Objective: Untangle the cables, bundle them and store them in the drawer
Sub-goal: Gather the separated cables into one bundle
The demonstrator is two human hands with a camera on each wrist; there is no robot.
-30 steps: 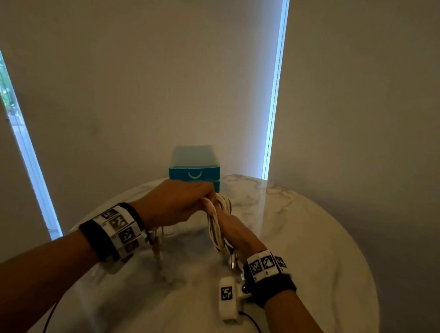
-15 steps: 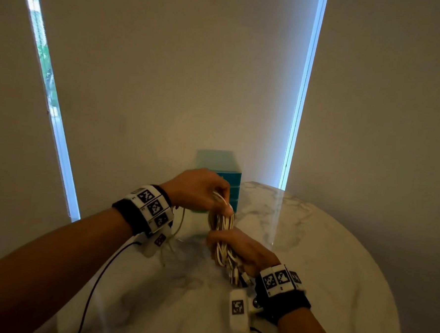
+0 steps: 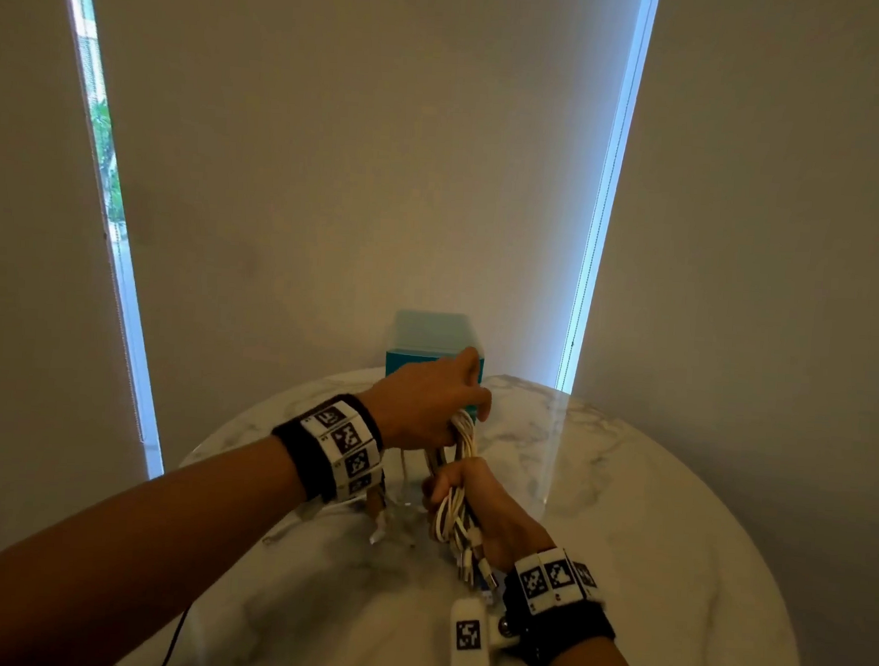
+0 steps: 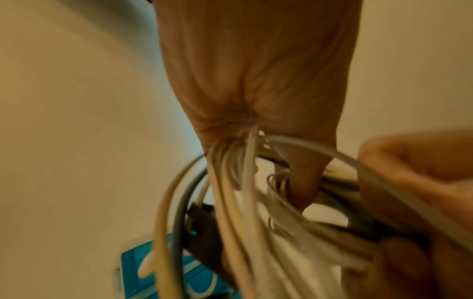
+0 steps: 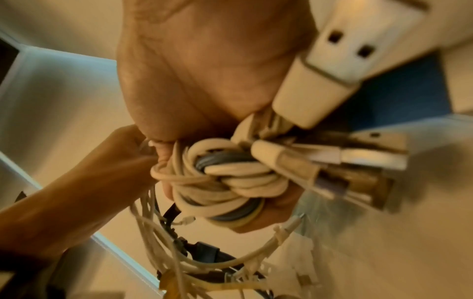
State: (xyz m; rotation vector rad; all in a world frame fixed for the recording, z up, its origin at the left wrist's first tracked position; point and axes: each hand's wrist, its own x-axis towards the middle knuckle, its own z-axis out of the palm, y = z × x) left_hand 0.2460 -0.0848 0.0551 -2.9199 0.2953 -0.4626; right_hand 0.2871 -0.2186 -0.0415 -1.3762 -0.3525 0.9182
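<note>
A bundle of white and grey cables [image 3: 456, 488] hangs above the marble table [image 3: 621, 524] between both hands. My left hand [image 3: 433, 404] grips the top of the strands [image 4: 230, 182] from above, just in front of the teal drawer unit [image 3: 434, 340]. Lower down, my right hand [image 3: 473, 504] is closed around the coiled middle of the cable bundle [image 5: 225, 182], with several USB plugs [image 5: 332, 161] sticking out by the wrist. Loose cable ends [image 5: 204, 263] dangle below toward the table.
The teal drawer unit [image 4: 163, 269] stands at the table's far edge against the wall, its drawers shut. A black wire [image 3: 171, 640] runs off the table's near left edge. Window strips [image 3: 110, 220] flank the wall.
Both hands have lifted slightly and shifted toward the drawer unit. The left hand now holds the bundle's top higher, stretching the strands between the two hands.
</note>
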